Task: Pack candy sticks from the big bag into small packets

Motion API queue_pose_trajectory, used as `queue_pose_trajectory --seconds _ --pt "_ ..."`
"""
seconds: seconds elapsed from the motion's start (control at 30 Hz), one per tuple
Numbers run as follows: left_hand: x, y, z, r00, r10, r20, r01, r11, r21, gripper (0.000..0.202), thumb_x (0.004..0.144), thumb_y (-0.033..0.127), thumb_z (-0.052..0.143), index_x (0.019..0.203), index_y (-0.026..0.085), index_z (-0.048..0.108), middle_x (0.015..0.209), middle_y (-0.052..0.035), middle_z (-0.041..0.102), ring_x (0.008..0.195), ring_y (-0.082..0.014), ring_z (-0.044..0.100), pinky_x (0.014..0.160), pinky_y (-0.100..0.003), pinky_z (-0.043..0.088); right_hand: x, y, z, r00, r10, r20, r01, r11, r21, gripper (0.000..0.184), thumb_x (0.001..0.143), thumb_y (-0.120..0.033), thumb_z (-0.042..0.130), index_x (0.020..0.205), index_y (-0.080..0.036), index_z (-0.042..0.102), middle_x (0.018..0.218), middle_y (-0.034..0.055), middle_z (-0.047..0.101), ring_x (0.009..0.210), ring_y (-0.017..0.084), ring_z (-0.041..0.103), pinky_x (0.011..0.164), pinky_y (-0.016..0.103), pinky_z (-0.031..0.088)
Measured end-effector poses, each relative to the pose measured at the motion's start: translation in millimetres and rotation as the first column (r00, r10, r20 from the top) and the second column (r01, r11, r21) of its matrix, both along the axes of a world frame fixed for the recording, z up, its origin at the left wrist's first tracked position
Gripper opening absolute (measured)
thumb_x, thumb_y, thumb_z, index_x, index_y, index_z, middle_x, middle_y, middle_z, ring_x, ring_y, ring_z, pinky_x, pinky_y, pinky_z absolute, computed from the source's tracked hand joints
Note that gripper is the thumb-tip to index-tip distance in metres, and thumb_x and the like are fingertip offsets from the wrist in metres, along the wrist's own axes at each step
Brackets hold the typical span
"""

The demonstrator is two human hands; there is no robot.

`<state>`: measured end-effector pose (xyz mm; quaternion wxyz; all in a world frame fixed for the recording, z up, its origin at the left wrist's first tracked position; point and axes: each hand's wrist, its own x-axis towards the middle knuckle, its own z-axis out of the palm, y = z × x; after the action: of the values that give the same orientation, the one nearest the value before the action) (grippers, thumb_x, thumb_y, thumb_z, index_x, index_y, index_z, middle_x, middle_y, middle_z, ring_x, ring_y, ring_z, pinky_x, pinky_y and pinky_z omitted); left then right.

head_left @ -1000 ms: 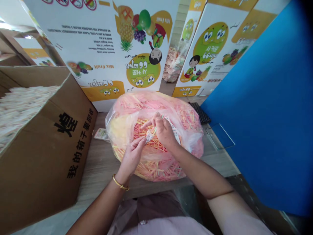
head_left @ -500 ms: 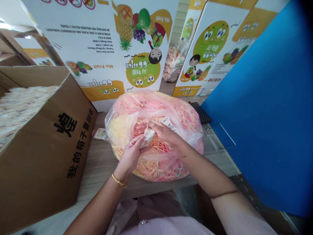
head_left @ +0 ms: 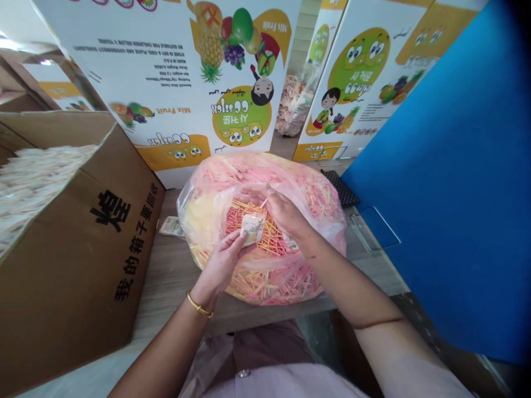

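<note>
Pink and yellow sticks (head_left: 265,276) pack a clear plastic bag (head_left: 265,168) lying on the worktop (head_left: 174,271), directly under both hands. The left hand (head_left: 219,265), with a gold bangle (head_left: 199,305) at its wrist, is curled closed around the lower edge of a small printed sachet (head_left: 253,228), pinching it upright above the open mouth of the bag. The right hand (head_left: 282,213) arches just beyond the sachet, its fingers (head_left: 253,190) reaching over the sticks; it is partly closed, and whether it grips anything cannot be told. A printed strip (head_left: 290,243) shows beneath its heel, among the sticks. Left of the left hand, a similar packet (head_left: 171,226) lies flat on the worktop just beside the bag, and farther left stands an open cardboard box (head_left: 70,287) marked with black Chinese characters, holding pale strands (head_left: 33,188). Beyond the hands stand printed "Mix Fruit" cartons (head_left: 166,83); right of the right hand are a black mesh mat (head_left: 340,188) and a blue panel (head_left: 435,166).
</note>
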<state>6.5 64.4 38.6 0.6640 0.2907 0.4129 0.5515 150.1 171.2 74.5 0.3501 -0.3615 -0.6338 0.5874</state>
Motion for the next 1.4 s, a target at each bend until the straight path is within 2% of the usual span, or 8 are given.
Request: queue_pose_trajectory --seconds 0.17,0.37,0.6,0.9,1.0,1.13,1.23,1.4 --pt "-0.4 -1.9 -0.4 1.0 0.009 -0.004 -0.009 0.999 0.038 0.034 0.082 0.045 0.08 0.105 0.021 0.08 0.123 -0.0076 0.076 0.121 -0.0289 0.067 0.105 -0.042 0.055 3.1 -6.2 2.2 0.96 0.263 0.093 -0.275 0.947 0.166 0.042 0.096 -0.062 0.055 0.102 -0.026 0.077 0.113 0.005 0.075 0.122 0.022 0.064 0.112 0.038 0.043" --pt "-1.7 -3.8 -2.8 1.0 0.013 0.003 -0.013 1.0 -0.019 0.036 0.081 0.043 0.081 0.108 0.019 0.077 0.125 -0.0082 0.074 0.117 -0.0286 0.068 0.103 -0.043 0.057 6.9 0.9 -1.7 0.958 0.194 -0.212 -0.206 0.978 -0.034 0.038 0.096 -0.057 0.058 0.097 -0.022 0.073 0.111 0.0059 0.075 0.105 0.02 0.071 0.101 0.038 0.053" --pt "-4.1 3.2 -0.3 0.989 0.039 0.146 -0.026 0.996 -0.086 0.032 0.079 0.03 0.082 0.109 0.019 0.075 0.124 -0.0083 0.074 0.117 -0.0254 0.068 0.103 -0.041 0.057 9.4 3.2 -8.6 0.969 0.141 0.202 -0.171 0.976 0.138 0.031 0.095 -0.047 0.065 0.11 -0.022 0.072 0.119 0.0074 0.073 0.111 0.022 0.067 0.097 0.036 0.051" --pt "-1.5 4.0 -10.1 0.957 -0.042 -0.287 0.058 0.997 0.048 0.04 0.083 0.046 0.076 0.111 0.017 0.074 0.107 -0.0079 0.078 0.096 -0.0239 0.072 0.083 -0.035 0.058 17.3 -1.1 -11.1 0.92 0.296 0.256 -0.331 0.938 0.105 0.027 0.089 -0.038 0.068 0.106 -0.018 0.072 0.108 0.005 0.073 0.102 0.021 0.066 0.093 0.034 0.05" --pt "-6.7 -1.1 -3.0 0.755 0.121 -0.645 0.062 0.965 0.253 0.039 0.095 0.044 0.062 0.123 0.019 0.07 0.121 -0.01 0.076 0.104 -0.0251 0.071 0.088 -0.038 0.057 27.2 2.6 -12.9 0.95 0.189 0.248 -0.229 0.962 0.145 0.023 0.087 -0.033 0.066 0.104 -0.019 0.072 0.107 0.0037 0.074 0.101 0.021 0.066 0.094 0.036 0.049" --pt "-28.9 -5.1 5.3 0.194 0.451 -0.871 0.272 0.829 0.489 0.037 0.102 0.032 0.053 0.135 0.022 0.064 0.144 -0.0106 0.065 0.139 -0.0303 0.054 0.115 -0.049 0.04 41.9 21.8 -8.3 0.986 -0.079 0.146 0.049 0.979 0.198 0.023 0.087 -0.034 0.065 0.105 -0.02 0.07 0.104 0.0041 0.073 0.097 0.021 0.066 0.093 0.037 0.05" --pt "-48.2 -3.6 0.8 -0.132 0.48 -0.867 0.302 0.853 0.426 0.039 0.101 0.032 0.053 0.137 0.019 0.063 0.149 -0.0145 0.06 0.147 -0.0387 0.043 0.116 -0.058 0.034 32.6 35.9 -0.7 0.979 -0.115 0.166 0.074 0.969 0.235 0.017 0.088 -0.032 0.065 0.099 -0.019 0.069 0.098 0.0037 0.072 0.092 0.021 0.066 0.089 0.036 0.051" --pt "-61.6 -2.9 -11.0 -0.259 0.472 -0.843 0.239 0.877 0.418 0.045 0.102 0.036 0.05 0.142 0.015 0.058 0.148 -0.0168 0.061 0.145 -0.0389 0.046 0.113 -0.056 0.035 -24.0 59.4 3.7 0.975 -0.078 0.208 0.009 0.949 0.315 0.018 0.092 -0.027 0.061 0.107 -0.018 0.066 0.106 0.0044 0.073 0.096 0.019 0.067 0.09 0.034 0.052"
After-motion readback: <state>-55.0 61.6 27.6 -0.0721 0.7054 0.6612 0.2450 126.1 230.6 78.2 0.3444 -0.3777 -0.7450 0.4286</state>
